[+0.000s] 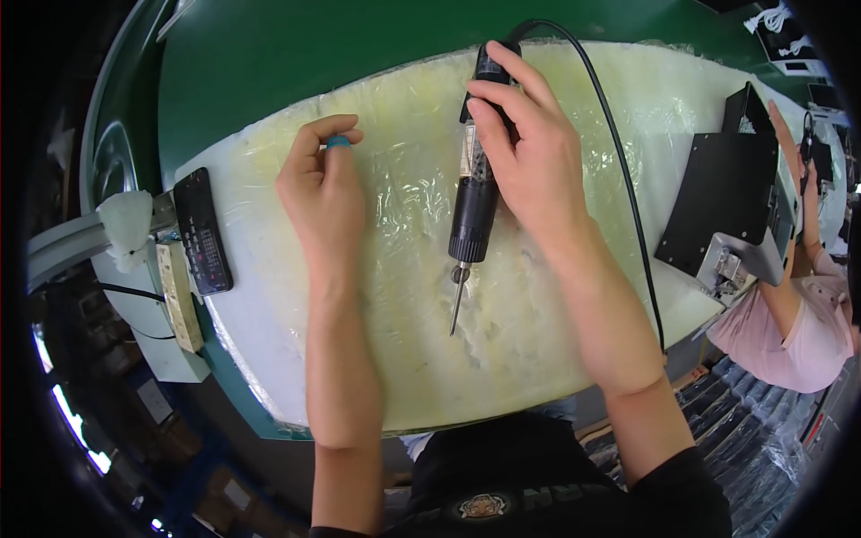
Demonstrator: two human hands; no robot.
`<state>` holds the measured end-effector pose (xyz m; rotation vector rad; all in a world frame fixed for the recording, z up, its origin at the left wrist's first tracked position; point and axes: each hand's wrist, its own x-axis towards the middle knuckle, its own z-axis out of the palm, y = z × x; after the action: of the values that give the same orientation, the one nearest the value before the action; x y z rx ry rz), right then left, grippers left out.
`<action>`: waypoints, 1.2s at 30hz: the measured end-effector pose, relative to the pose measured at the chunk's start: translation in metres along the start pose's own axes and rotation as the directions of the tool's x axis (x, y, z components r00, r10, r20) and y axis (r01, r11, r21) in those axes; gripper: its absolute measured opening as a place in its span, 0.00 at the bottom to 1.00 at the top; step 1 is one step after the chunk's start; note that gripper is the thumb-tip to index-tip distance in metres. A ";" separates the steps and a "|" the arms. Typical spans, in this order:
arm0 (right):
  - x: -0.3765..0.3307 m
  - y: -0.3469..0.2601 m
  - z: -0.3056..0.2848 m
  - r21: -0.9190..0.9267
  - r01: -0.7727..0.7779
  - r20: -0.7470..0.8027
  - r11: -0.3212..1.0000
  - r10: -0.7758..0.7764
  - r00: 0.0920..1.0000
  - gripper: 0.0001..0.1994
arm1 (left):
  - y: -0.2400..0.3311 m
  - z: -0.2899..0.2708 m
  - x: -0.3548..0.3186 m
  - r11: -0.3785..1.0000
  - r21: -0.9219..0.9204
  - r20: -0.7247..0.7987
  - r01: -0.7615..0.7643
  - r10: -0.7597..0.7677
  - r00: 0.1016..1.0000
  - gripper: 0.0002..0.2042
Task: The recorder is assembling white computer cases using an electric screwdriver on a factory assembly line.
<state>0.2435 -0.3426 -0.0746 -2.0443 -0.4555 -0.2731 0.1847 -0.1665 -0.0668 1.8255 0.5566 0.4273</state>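
A black electric screwdriver (473, 215) lies on a plastic-wrapped foam pad (421, 359), its thin bit aimed toward me and a small ring hanging at the neck. My right hand (538, 148) is over its upper body, thumb and fingertips touching the black rear section. To the left, apart from the tool, my left hand (325, 179) is curled with the fingers bent in toward the thumb. A blue band or cover (338, 142) shows at the thumb tip. Whether anything is inside the curled fingers is hidden.
The black cord (619, 152) loops from the tool's rear down the right side. A black remote control (203, 231) and a power strip (179, 296) lie at left. Black metal housings (717, 202) stand at right, beside a co-worker in pink (780, 336). Green table (296, 54) behind.
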 end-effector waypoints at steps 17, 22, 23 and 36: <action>0.000 0.001 -0.002 -0.041 0.037 0.004 0.998 -0.037 0.999 0.08 | 0.026 0.034 -0.036 0.917 0.203 0.433 -0.344 0.231 0.871 0.25; 0.002 0.013 -0.001 0.042 0.132 -0.073 0.990 -0.128 0.989 0.09 | 0.024 0.032 -0.034 0.911 0.208 0.474 -0.357 0.226 0.851 0.30; 0.002 0.012 -0.002 0.071 0.114 -0.030 0.991 -0.112 0.993 0.10 | 0.024 0.031 -0.034 0.906 0.222 0.478 -0.361 0.222 0.850 0.31; 0.004 0.013 -0.003 0.454 -0.150 0.169 0.879 0.080 0.982 0.15 | 0.024 0.030 -0.029 0.946 0.207 0.446 -0.249 0.135 0.885 0.30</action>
<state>0.2526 -0.3500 -0.0815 -1.6132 -0.4369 0.0598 0.1813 -0.2123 -0.0533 2.1578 0.1262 0.0740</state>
